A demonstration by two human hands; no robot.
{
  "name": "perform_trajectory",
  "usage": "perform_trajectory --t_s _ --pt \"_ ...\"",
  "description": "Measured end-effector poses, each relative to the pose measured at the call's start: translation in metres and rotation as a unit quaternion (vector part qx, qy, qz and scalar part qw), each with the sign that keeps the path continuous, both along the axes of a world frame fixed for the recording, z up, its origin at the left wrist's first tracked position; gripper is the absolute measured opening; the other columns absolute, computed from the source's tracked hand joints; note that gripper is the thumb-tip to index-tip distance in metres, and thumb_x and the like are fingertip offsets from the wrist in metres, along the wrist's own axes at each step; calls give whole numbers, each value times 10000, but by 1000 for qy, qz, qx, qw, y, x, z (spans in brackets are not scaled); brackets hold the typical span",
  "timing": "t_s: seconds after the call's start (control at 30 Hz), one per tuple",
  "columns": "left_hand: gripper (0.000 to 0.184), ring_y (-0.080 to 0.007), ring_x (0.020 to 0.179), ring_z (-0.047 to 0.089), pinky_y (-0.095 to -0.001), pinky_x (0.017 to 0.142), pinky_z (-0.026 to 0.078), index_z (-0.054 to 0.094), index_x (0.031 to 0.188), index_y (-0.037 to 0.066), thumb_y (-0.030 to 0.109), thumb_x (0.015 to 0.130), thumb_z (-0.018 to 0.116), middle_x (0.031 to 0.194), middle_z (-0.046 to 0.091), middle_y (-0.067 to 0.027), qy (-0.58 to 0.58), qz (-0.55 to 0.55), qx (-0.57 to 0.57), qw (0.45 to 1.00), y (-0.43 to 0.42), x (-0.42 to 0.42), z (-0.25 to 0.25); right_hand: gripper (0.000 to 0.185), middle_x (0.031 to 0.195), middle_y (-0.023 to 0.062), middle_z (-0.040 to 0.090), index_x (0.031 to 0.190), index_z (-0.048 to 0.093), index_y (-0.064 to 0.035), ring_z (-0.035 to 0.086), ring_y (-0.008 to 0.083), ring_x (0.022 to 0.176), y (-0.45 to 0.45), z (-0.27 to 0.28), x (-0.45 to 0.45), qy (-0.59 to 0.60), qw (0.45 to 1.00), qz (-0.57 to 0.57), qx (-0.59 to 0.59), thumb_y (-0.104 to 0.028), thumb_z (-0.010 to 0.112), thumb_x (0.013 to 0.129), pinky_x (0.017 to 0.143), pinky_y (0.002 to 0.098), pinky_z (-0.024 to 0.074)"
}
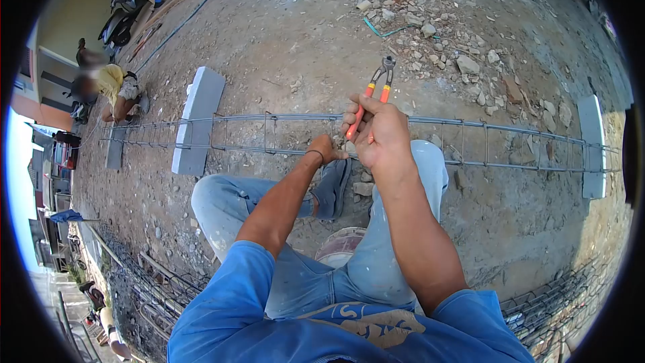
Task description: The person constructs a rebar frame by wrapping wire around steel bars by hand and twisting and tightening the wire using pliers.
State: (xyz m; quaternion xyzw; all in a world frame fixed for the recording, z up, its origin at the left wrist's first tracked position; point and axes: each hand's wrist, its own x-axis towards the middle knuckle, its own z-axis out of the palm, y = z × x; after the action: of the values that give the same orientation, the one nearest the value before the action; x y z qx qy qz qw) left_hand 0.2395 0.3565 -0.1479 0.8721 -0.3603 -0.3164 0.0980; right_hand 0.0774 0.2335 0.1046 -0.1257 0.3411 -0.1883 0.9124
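Note:
My right hand (379,128) is closed around the orange handles of a pair of end-cutting pincers (388,70), whose dark jaws point up and away from me. It is just above a long, narrow rebar cage (295,118) of bars and square stirrups, which runs left to right in front of my knees. My left hand (325,150) is closed on the near bar of the cage, thumb toward the right. The palm of my right hand hides part of the cage.
The cage rests on a pale block (199,121) at left and another block (592,148) at right. Rubble (468,64) and a green strap (386,32) lie beyond. Another person (115,86) crouches at far left. More rebar cages (161,296) lie behind me; a motorcycle (121,17) stands upper left.

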Motion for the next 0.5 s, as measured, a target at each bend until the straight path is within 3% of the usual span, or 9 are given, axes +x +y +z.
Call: perform_trajectory --t_s 0.07,0.17,0.27,0.33,0.43,0.5 --pt "582 -377 844 700 -442 793 543 734 925 11 496 642 886 887 719 -222 -19 0 -8 1000 0 -3 1 189 779 85 577 1060 580 52 586 199 645 1 11 15 -43 999 -21 -15 -116 545 980 582 360 516" --pt "631 -392 936 667 -447 855 523 699 1036 18 492 657 874 1000 692 -229 -48 1 -26 998 -4 -12 3 119 759 87 585 947 577 3 594 197 624 17 12 39 -58 998 -12 -16 -115 576 959 575 374 527" --pt "682 -395 1028 615 -452 912 490 646 1120 20 492 676 861 1097 642 -229 -68 -6 -42 997 -8 -11 4 108 760 97 587 932 568 6 593 204 615 34 9 54 -59 998 7 -9 -100 569 952 566 383 525" --pt "719 -396 1088 580 -456 951 467 610 1176 22 493 689 852 1162 609 -230 -72 -8 -56 996 -8 -9 6 60 666 106 545 858 509 -5 547 228 493 44 2 62 -48 995 77 45 -42 539 896 479 401 499" --pt "777 -399 1180 528 -461 1008 434 556 1260 24 494 709 839 1259 560 -230 -64 -16 -84 994 -1 -9 6 60 642 115 530 824 499 -9 522 237 479 46 -12 65 -79 988 94 91 -4 545 863 487 404 496" --pt "818 -401 1241 494 -465 1047 411 520 1316 26 494 721 830 1324 527 -231 -43 -24 -99 994 10 -21 6 86 645 125 538 796 510 -13 529 243 505 43 -15 63 -52 993 91 57 2 554 868 498 397 494"
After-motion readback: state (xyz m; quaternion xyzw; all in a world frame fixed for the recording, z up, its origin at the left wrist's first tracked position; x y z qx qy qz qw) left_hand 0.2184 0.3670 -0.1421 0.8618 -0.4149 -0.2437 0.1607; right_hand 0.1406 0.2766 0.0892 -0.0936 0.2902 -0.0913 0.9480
